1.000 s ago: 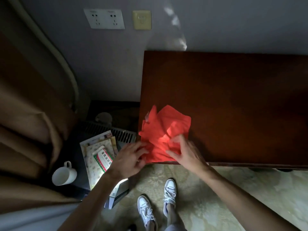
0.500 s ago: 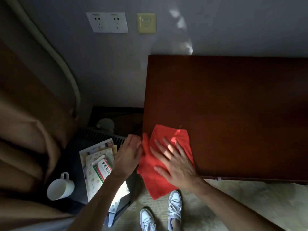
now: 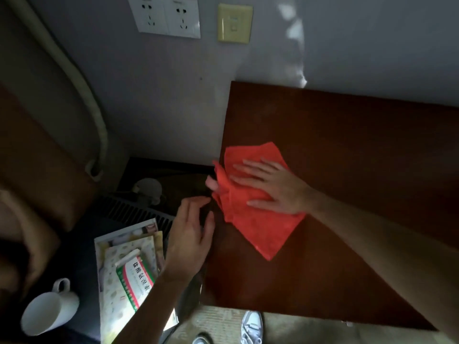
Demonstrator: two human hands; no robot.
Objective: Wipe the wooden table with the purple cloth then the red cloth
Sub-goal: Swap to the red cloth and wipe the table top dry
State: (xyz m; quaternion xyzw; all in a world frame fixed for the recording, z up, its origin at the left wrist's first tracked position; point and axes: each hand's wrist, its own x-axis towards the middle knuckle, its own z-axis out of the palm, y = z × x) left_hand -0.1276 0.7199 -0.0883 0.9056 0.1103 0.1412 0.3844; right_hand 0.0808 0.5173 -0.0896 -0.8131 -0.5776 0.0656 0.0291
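At the wooden table's (image 3: 347, 150) left edge, right hand (image 3: 275, 187) flat, fingers (image 3: 250, 165) spread on red cloth (image 3: 263, 219), left hand (image 3: 191, 234) open, empty.

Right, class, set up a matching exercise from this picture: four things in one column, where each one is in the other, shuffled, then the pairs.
Things:
1. red cloth
2. white mug
3. right hand
4. wall sockets

Places:
A. flat on the cloth
B. on the wall, top
C. lower left, beside the booklets
D. on the wooden table, near its left edge

Pairs: 1-D, 2-C, 3-A, 4-B
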